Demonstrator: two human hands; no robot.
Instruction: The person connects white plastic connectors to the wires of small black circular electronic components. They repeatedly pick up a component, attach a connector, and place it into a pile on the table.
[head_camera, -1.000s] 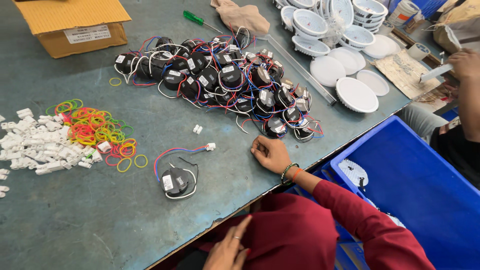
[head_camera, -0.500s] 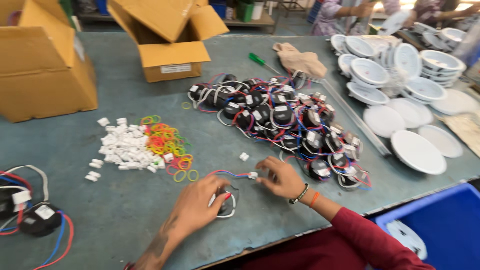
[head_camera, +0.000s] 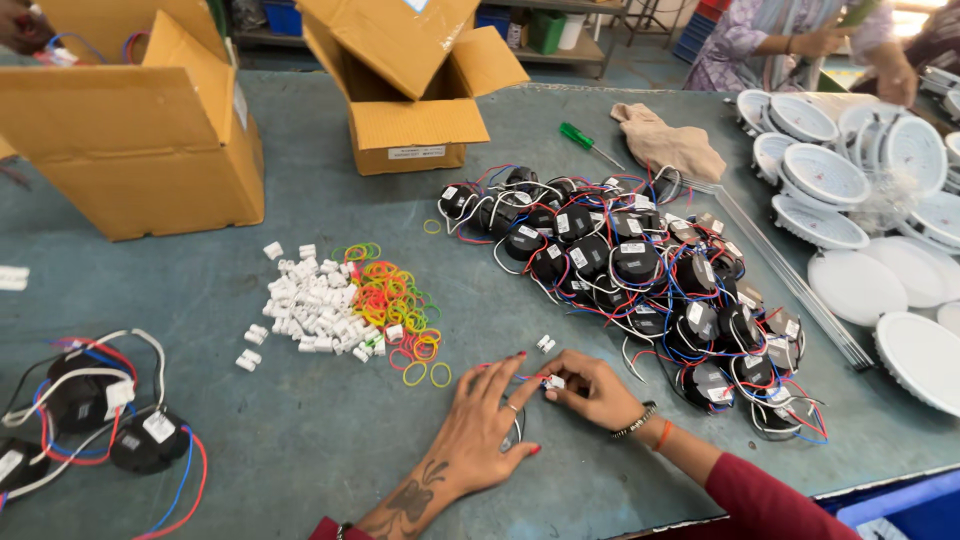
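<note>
Pinning the black driver (head_camera: 515, 432) flat on the worktop (head_camera: 300, 440) with the left hand (head_camera: 487, 428), just right of the rubber bands (head_camera: 395, 305), lets the right hand (head_camera: 590, 388), fingers pinched on a white connector (head_camera: 553, 382), seat wires squarely.

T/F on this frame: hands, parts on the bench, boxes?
1. Both hands, left hand and right hand, meet over a small white connector. True.
2. The rubber bands lie right of the white connector pile. True.
3. The green screwdriver is in the right hand. False: it lies on the table near the beige cloth.
4. Both cardboard boxes are taped shut. False: their flaps are open.
</note>
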